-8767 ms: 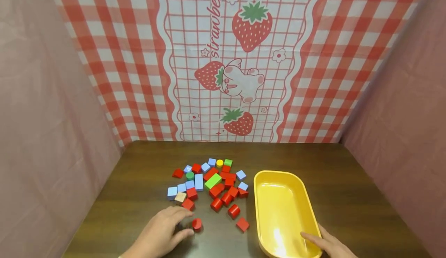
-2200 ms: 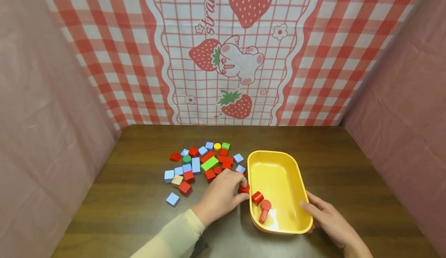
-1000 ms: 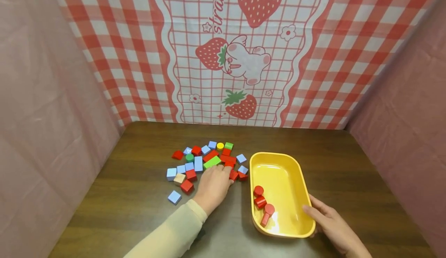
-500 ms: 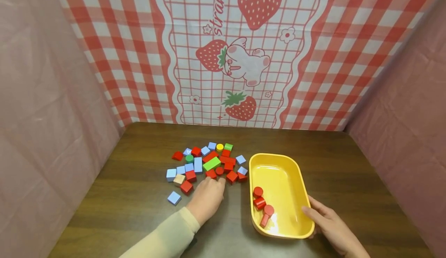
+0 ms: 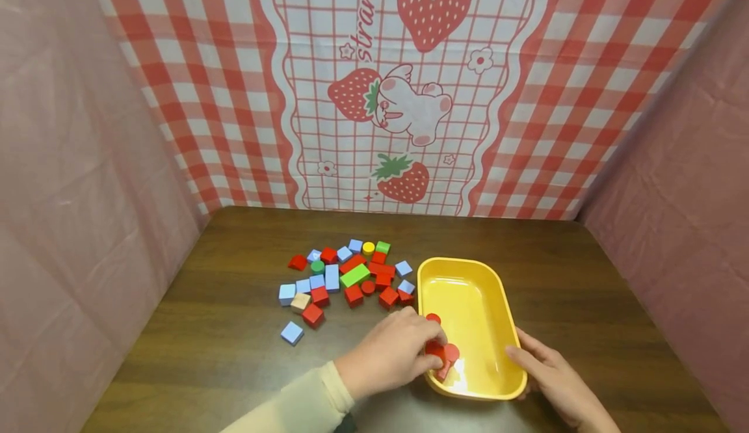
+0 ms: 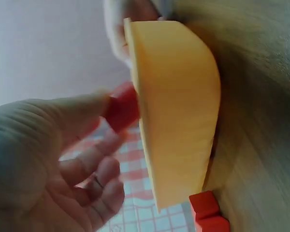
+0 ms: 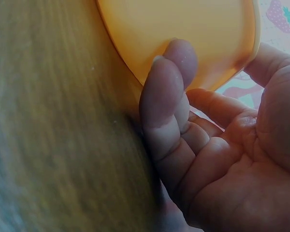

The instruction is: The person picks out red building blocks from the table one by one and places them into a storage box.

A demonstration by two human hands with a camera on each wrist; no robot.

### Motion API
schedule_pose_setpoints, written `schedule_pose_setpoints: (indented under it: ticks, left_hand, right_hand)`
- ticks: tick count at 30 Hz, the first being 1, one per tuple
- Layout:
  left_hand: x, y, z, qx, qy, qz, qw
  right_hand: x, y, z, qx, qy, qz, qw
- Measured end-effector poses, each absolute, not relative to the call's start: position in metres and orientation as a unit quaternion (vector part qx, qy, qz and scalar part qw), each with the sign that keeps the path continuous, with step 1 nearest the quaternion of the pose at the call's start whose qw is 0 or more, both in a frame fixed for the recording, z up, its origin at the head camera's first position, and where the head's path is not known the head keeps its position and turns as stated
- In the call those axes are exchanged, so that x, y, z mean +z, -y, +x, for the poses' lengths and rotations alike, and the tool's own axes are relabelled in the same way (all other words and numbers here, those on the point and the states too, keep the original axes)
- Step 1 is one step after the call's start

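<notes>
My left hand (image 5: 386, 355) pinches a red block (image 6: 122, 107) between thumb and fingers, at the left rim of a yellow plastic tray (image 5: 459, 261). Its exact shape is blurred. In the tray lie a few red blocks, among them a pink-red round one (image 5: 451, 353); my left fingers partly hide them. My right hand (image 5: 556, 374) grips the tray's right side, thumb over the rim. In the right wrist view the fingers (image 7: 162, 94) press against the tray's outer wall.
Left of the tray, loose blocks are clustered: several red and blue, a long green block (image 5: 355, 275), a yellow cylinder (image 5: 368, 248), a beige block (image 5: 301, 302). A blue block (image 5: 292, 333) lies apart in front. A strawberry-print cloth (image 5: 409, 95) hangs behind the dark table (image 5: 556, 257).
Since the earliest frame, several red blocks have left the table's front and red blocks now lie in the tray. My left hand has just moved right from the cluster to the tray.
</notes>
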State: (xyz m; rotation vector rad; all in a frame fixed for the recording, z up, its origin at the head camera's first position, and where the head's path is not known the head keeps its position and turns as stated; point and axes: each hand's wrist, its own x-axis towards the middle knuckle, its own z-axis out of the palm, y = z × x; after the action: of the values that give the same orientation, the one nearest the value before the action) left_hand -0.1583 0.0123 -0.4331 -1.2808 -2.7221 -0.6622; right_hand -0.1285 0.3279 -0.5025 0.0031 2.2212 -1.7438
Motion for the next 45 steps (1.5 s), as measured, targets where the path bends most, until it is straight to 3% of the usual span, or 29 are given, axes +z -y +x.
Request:
schedule_pose_setpoints:
  ticks: [10,24,28,33,36,40,45]
  left_hand:
    - [-0.449,-0.043,-0.162,-0.109,0.9,-0.416,0.073]
    - [-0.447,-0.051,-0.161,-0.042,0.92,-0.389,0.011]
    - [-0.449,-0.047,-0.167,-0.09,0.922,-0.374,0.051]
    - [-0.454,-0.027,-0.189,-0.114,0.946,-0.277,0.122]
    - [-0.465,-0.015,-0.2,-0.071,0.966,-0.23,0.098]
    - [-0.48,-0.005,-0.201,-0.035,0.971,-0.23,0.057]
    - [-0.485,0.0,-0.2,-0.04,0.967,-0.24,0.079]
  right_hand:
    - [-0.502,-0.329,-0.128,-0.609,-0.777,-0.004,0.159]
    - [-0.503,-0.33,-0.127,-0.618,-0.772,-0.019,0.149]
    - [-0.505,-0.329,-0.127,-0.623,-0.769,-0.034,0.135]
    - [-0.506,-0.327,-0.127,-0.623,-0.771,-0.022,0.131]
    - [-0.505,-0.327,-0.127,-0.622,-0.771,-0.017,0.135]
    - [-0.505,-0.327,-0.126,-0.621,-0.77,-0.017,0.146]
    - [-0.505,-0.326,-0.127,-0.619,-0.771,-0.013,0.145]
